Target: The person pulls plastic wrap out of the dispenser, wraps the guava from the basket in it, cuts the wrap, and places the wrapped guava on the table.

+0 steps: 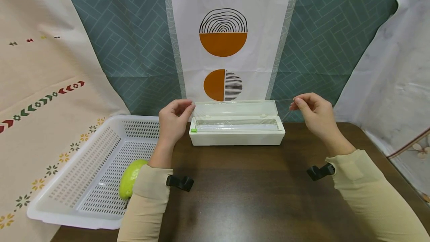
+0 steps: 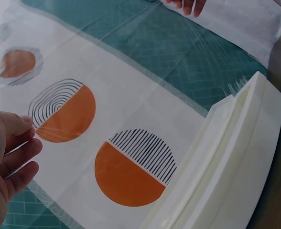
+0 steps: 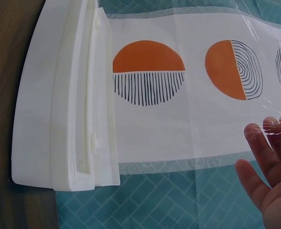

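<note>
A white cling film dispenser (image 1: 236, 138) stands on the table with its lid (image 1: 235, 108) raised and a roll of film inside. Clear cling film (image 2: 193, 52) stretches up from it, spanning the space between the two hands. The left hand (image 1: 174, 122) pinches one corner of the film between thumb and forefinger, just left of the dispenser. Off the dispenser's right end, the right hand (image 1: 314, 115) pinches the other corner. In the right wrist view, film wrinkles shine across the right fingertips (image 3: 270, 125). A small green slider (image 1: 193, 130) sits at the dispenser's left front corner.
A white perforated basket (image 1: 77, 167) stands at the left, holding a yellow-green fruit (image 1: 131, 178) partly hidden by the left forearm. The dark wooden table (image 1: 242, 193) stretches in front of the dispenser. Patterned cloths (image 1: 134, 21) hang behind and at both sides.
</note>
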Tool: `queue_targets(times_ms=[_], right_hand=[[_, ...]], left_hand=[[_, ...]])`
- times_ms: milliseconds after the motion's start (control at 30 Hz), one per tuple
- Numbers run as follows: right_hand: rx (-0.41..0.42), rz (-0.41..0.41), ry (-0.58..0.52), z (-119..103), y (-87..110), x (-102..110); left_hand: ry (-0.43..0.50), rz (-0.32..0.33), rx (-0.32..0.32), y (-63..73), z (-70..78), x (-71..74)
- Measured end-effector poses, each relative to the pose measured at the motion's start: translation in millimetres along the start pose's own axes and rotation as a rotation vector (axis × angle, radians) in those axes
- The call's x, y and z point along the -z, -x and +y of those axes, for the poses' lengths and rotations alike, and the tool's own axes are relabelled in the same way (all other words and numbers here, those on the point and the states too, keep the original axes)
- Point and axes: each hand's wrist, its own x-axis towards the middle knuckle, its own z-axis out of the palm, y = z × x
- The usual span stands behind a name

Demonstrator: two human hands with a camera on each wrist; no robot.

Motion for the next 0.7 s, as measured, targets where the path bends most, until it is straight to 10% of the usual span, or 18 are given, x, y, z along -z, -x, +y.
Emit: queue_targets(times_ms=[700], right_hand=[[0.021, 0.015, -0.047, -2.4, -0.3, 3.1]], left_hand=[[0.023, 0.023, -0.044, 1.1, 4.3, 2.9]])
